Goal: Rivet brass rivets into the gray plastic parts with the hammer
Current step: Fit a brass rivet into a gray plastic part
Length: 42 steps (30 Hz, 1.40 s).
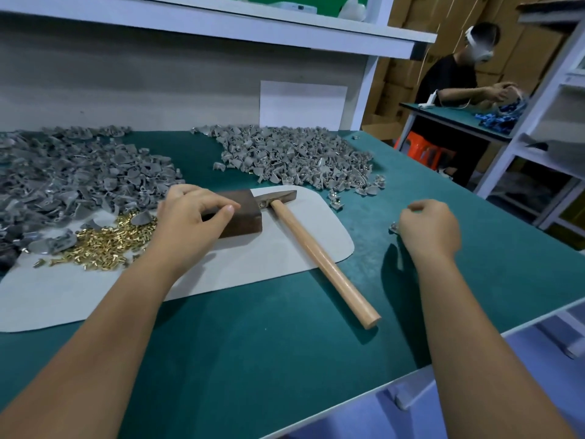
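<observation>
Green felt-like matting covers the long workbench, and a pale grey mat with rounded corners lies across its middle. Two heaps of small gray plastic parts sit toward the back: a broad, darker heap on the left that spills onto the pale mat, and a lighter heap at centre-right whose near edge trails off into a few loose pieces just beside the mat's far corner. A wooden-handled hammer with a dull steel head lies flat on the pale mat, its head resting against a dark brown metal block and its handle running diagonally toward the near edge, the butt lying off the mat on the green cover. A scatter of small shiny brass rivets lies on the mat's left part, touching the darker heap. The left hand rests on the brown block, fingers curled over its top and thumb along its near side, hiding the block's left half. The right hand is loosely fisted over the green cover, well apart from the hammer; one small silvery-gray piece shows at its left edge, but whether the fingers actually hold it cannot be told. A second person in a black shirt works at another green table in the background.
</observation>
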{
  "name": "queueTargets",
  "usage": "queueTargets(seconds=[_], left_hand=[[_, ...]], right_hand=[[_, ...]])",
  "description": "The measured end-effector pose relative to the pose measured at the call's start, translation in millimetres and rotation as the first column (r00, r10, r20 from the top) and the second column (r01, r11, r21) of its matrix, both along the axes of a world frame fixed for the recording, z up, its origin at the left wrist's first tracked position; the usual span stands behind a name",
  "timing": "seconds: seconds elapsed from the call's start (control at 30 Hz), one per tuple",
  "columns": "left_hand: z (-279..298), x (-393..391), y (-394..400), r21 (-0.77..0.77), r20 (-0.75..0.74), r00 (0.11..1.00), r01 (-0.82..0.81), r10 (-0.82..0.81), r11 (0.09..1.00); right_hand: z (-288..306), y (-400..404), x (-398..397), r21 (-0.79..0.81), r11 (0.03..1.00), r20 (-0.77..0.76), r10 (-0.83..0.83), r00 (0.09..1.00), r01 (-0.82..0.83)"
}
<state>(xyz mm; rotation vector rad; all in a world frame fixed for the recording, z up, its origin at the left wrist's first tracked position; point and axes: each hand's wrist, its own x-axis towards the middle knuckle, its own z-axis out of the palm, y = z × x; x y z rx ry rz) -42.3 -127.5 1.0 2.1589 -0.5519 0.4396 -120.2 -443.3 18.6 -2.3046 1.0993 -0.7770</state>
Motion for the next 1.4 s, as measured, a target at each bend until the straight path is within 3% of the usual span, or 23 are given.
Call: queueTargets(seconds=[0.13, 0.23, 0.4, 0.47, 0.53, 0.67, 0.8, 0.9, 1.0, 1.07, 1.17, 1.27, 1.4], left_hand=[[2.8, 1.5, 1.6, -0.091, -0.028, 0.999, -0.020, 0.017, 0.996], [6.5, 5.8, 9.4, -0.150, -0.073, 0.997, -0.048, 0.037, 0.988], [14.3, 15.1, 31.7, -0.428, -0.186, 0.968, -0.234, 0.168, 0.873], [13.1, 23.4, 46.7, -0.464, -0.246, 0.937, -0.338, 0.248, 0.818], [9.7, 29.2, 62.2, -0.407, -0.280, 0.891, -0.447, 0.358, 0.797], [-0.4, 31.2, 83.6, -0.107, -0.247, 0.781, -0.610, 0.573, 0.785], [-4.5, 29.0, 80.7, 0.060, -0.261, 0.783, -0.571, 0.565, 0.819], [-12.2, 29.9, 73.2, 0.151, -0.173, 0.823, -0.521, 0.541, 0.840], [-18.9, 35.9, 73.5, 0.287, -0.086, 0.833, -0.505, 0.547, 0.814], [-17.9, 39.2, 76.3, 0.283, -0.092, 0.824, -0.517, 0.559, 0.808], [-13.5, 41.2, 79.1, 0.190, -0.055, 0.823, -0.548, 0.566, 0.815], [-7.5, 39.0, 78.9, -0.120, -0.164, 0.859, -0.505, 0.484, 0.855], [-2.6, 37.4, 74.4, -0.415, -0.274, 0.889, -0.454, 0.368, 0.788]], right_hand=[[27.7, 33.0, 17.2, 0.051, 0.993, 0.194, 0.098, 0.976, -0.110], [40.4, 83.1, 38.7, -0.009, 0.954, 0.237, 0.292, 0.927, -0.298], [32.8, 178.7, 70.8, -0.166, 0.808, 0.257, 0.589, 0.766, -0.566], [20.4, 213.2, 72.9, -0.293, 0.729, 0.274, 0.684, 0.676, -0.619], [4.3, 235.6, 69.1, -0.406, 0.651, 0.249, 0.754, 0.608, -0.641], [-22.1, 241.0, 65.7, -0.516, 0.508, 0.070, 0.827, 0.557, -0.690], [-22.3, 237.9, 67.0, -0.456, 0.570, 0.153, 0.807, 0.571, -0.683], [-21.8, 236.6, 68.0, -0.425, 0.603, 0.196, 0.790, 0.581, -0.675], [-22.7, 239.3, 67.5, -0.463, 0.553, 0.137, 0.816, 0.561, -0.693], [-22.6, 244.6, 66.2, -0.505, 0.500, 0.077, 0.838, 0.540, -0.704], [-24.0, 256.2, 63.0, -0.601, 0.383, -0.064, 0.852, 0.520, -0.702], [-29.9, 271.5, 59.9, -0.642, 0.238, -0.254, 0.830, 0.496, -0.729], [-34.0, 283.6, 59.0, -0.623, 0.141, -0.371, 0.812, 0.450, -0.769]])
